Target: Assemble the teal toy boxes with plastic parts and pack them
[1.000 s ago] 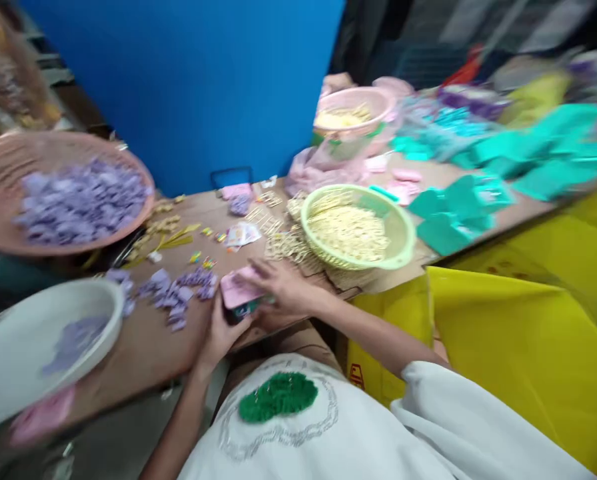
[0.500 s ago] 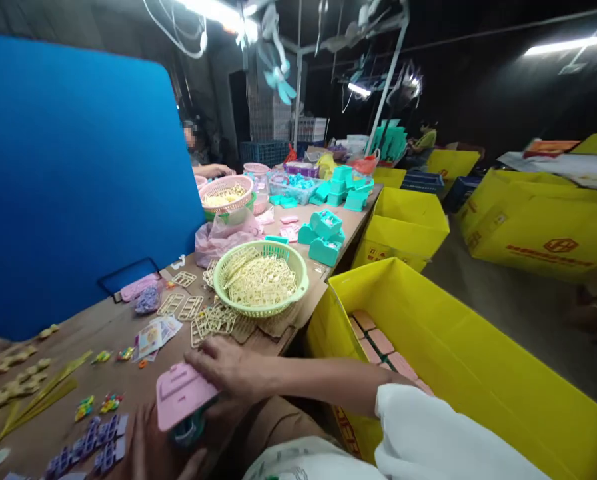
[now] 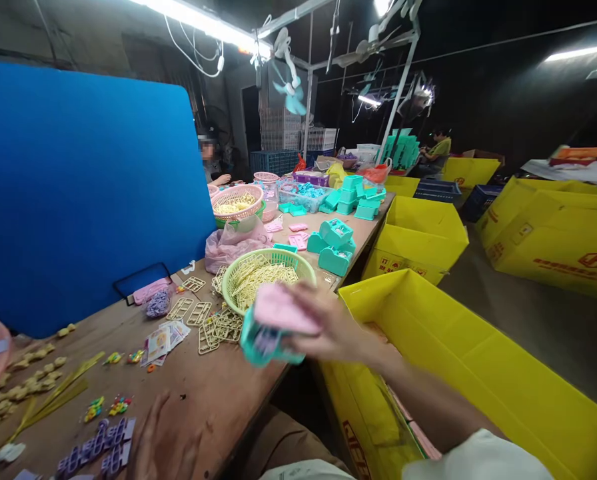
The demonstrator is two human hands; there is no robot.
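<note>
A teal plastic box with a pink lid (image 3: pixel 284 310) is in my right hand (image 3: pixel 328 327), lifted and tilted above the table's edge. Motion smears both the hand and the box; something purple shows through the box's side. Behind it stands a light green basket (image 3: pixel 306 267) of cream plastic pieces, partly hidden by the box and hand. My left hand (image 3: pixel 161 443) is low over the brown tabletop, fingers apart and holding nothing. Beside it lie purple plastic parts (image 3: pixel 98 443) and small bags of colourful pieces (image 3: pixel 120 404).
A yellow carton (image 3: pixel 458 353) with pink-lidded boxes inside stands at the table's right side. Several teal boxes (image 3: pixel 334 260) are stacked farther back. A blue panel (image 3: pixel 93 200) rises at the left. Printed cards (image 3: pixel 161 343) and cream frames (image 3: pixel 198 313) lie mid-table. Co-workers sit farther back.
My right hand has carried the pink-lidded box up and to the right, away from my left hand. My left hand no longer touches the box. The camera view has shifted slightly.
</note>
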